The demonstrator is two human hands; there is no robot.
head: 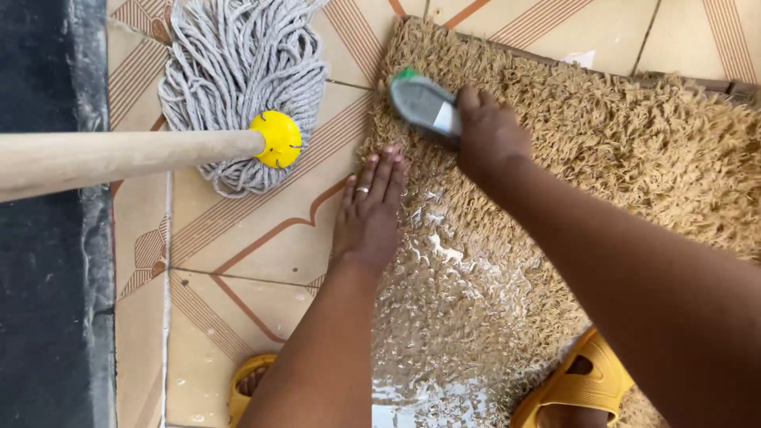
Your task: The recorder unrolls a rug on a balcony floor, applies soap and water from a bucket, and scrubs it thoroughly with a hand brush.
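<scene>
A soaked, sudsy shag mat (602, 158), judged limp and heavy, is pinned to the tiled floor (261, 238) at its edge by the flat, spread left hand (369, 210) while a scrubbing brush (424, 103) is gripped in the closed right hand (491, 135).

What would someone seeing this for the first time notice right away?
The shaggy tan rug fills the right side, wet and foamy in its lower middle. At its top left edge the right hand grips a scrub brush against the pile, while the left hand lies flat at the rug's left edge. To the left, a grey string mop with a yellow hub rests on the tiled floor, its wooden handle running off the left side.
</scene>
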